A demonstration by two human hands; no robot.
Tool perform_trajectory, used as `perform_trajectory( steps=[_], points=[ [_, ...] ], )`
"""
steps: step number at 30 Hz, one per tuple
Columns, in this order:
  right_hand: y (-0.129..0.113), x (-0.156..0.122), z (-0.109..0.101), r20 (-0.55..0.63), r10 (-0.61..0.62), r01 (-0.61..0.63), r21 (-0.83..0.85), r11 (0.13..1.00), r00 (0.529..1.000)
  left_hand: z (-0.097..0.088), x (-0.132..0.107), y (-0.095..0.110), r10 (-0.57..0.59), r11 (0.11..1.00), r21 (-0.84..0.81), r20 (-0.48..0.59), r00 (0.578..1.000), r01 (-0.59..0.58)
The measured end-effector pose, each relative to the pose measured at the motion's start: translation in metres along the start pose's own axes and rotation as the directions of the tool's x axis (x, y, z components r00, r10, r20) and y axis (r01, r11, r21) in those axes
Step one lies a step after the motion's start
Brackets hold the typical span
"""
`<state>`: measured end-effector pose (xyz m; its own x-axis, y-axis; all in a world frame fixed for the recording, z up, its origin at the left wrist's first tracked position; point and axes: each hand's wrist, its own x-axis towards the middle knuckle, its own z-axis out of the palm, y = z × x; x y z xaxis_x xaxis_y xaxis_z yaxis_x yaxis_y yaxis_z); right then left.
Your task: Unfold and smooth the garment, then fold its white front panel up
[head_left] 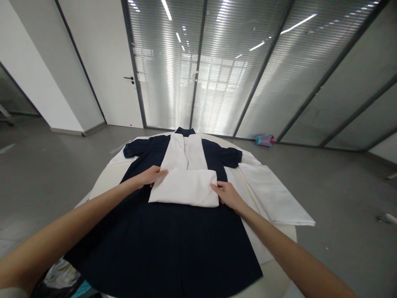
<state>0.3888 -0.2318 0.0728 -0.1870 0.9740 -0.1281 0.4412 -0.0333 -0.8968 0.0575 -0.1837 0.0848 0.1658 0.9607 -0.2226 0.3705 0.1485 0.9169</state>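
A dark navy short-sleeved garment [167,248] lies flat and spread out on a round white table [273,277], with its collar at the far side. Down its upper front runs a white panel [182,151]. On top of the garment sits a folded white cloth [183,188]. My left hand [151,176] holds that cloth's left edge, fingers over the top. My right hand [228,195] holds its right edge near the lower corner. Both of my forearms are bare and stretch in from the bottom corners.
A folded white sheet [273,192] lies at the right, overhanging the table edge. A blue and pink bottle [264,140] lies on the grey floor by the glass partition [164,70]. A door [99,62] stands at the back left. A bag [60,275] shows at the lower left.
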Motion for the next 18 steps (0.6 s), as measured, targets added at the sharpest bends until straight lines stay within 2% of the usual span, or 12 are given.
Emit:
perform_trajectory(
  steps=[4, 7, 10, 15, 18],
  points=[
    [-0.005, -0.022, -0.009, 0.049, -0.020, 0.024, -0.081, 0.996, 0.999, -0.014, -0.034, -0.005, -0.018, 0.998, 0.055, 0.040, 0.999, 0.015],
    [-0.003, -0.036, -0.013, 0.119, -0.074, 0.092, -0.151, 0.984, 0.990, -0.025, -0.065, -0.013, -0.083, 0.995, 0.071, 0.144, 0.986, 0.073],
    [0.000, -0.042, -0.010, 0.109, -0.133, 0.150, -0.163, 0.975, 0.985, -0.026, -0.085, -0.023, -0.086, 0.996, 0.049, 0.236, 0.968, 0.077],
    [-0.002, -0.037, 0.002, 0.020, -0.163, 0.163, -0.042, 0.986, 0.986, -0.010, -0.086, -0.030, -0.027, 0.992, -0.118, 0.144, 0.989, 0.044],
    [0.000, -0.032, 0.006, -0.008, -0.169, 0.169, -0.019, 0.985, 0.986, -0.004, -0.080, -0.026, -0.060, 0.971, -0.219, 0.157, 0.986, 0.094]
  ],
)
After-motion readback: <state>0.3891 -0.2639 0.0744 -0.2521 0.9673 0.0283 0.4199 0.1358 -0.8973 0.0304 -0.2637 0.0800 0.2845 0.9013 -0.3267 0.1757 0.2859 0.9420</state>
